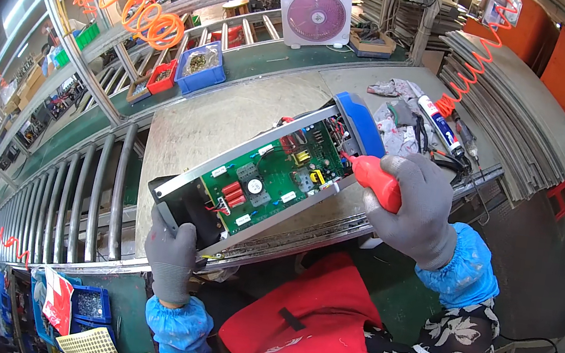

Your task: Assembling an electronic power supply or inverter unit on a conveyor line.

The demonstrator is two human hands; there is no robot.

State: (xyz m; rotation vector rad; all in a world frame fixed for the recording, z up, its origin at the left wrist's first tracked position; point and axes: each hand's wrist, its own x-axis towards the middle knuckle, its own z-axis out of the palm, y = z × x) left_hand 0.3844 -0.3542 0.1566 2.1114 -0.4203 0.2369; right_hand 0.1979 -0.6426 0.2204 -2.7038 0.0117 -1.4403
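An open metal case (244, 144) with a blue end panel (363, 124) lies slantwise on the worktable (177, 129). Inside it sits a green circuit board (270, 188) carrying red, yellow and white parts. My left hand (172, 255), in a grey glove, grips the case's near left corner by its black end. In my gloved right hand (416, 208) is a red, bottle-shaped thing (379, 181) with a narrow tip. That tip points down at the board's right end, close to the blue panel; whether it touches there I cannot tell.
Rags (394, 124) and a white-and-blue sealant tube (441, 126) lie beyond the case. Metal rollers (81, 195) run at left. A blue bin (201, 67) and a red bin (162, 77) stand behind. Orange coiled hoses (149, 17) hang overhead. Flat sheets (515, 115) are stacked right.
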